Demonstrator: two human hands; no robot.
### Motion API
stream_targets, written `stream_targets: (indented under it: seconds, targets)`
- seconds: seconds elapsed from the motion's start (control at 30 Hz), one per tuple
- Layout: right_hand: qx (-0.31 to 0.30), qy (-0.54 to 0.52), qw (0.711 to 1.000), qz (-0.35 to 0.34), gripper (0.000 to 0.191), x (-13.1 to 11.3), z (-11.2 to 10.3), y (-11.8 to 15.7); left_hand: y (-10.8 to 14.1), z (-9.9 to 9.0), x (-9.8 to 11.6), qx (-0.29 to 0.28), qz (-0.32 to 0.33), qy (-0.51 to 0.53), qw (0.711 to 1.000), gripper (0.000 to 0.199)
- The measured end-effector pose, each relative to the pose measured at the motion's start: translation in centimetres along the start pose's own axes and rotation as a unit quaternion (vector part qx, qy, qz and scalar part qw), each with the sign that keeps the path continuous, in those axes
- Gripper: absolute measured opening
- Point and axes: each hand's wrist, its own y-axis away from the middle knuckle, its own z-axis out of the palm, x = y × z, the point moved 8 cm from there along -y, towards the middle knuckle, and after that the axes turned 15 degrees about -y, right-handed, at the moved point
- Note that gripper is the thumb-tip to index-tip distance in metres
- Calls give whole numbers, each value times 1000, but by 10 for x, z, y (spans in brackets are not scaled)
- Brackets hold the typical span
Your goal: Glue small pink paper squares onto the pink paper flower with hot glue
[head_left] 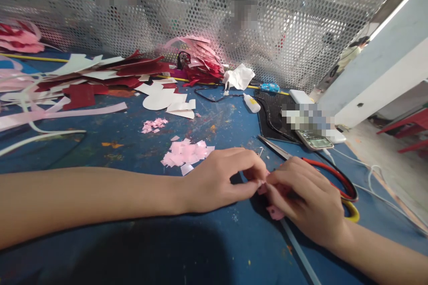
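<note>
My left hand (220, 180) and my right hand (306, 200) meet fingertip to fingertip over the blue table (167, 249), both pinching a small pink paper piece (262, 185). More of that pink piece (274, 212) pokes out under my right fingers, most of it hidden. A thin grey stick (299, 251) runs from beneath my right hand toward the near edge. Just left of my left hand lies a heap of small pink paper squares (187, 152). Scissors (321, 171) with red and yellow handles rest behind my right hand.
Red, white and pink paper offcuts (100, 82) cover the far left. A glue bottle (251, 103), a black mat (276, 116), a phone (314, 139) and white cables (377, 182) lie at the right. A perforated metal screen (200, 4) stands behind, with people beyond it.
</note>
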Motion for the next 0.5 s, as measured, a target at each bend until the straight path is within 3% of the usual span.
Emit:
stream_targets:
  seconds: [0.13, 0.3, 0.5]
  targets:
    - [25, -18, 999, 29, 6, 3, -6, -4, -1, 4, -12, -24, -86, 39, 995, 10]
    - [33, -7, 999, 32, 7, 1, -11, -6, -3, 4, -10, -37, -54, 9, 998, 22]
    - [33, -15, 999, 37, 8, 2, -10, -7, -3, 4, -6, -41, -26, 22, 999, 18]
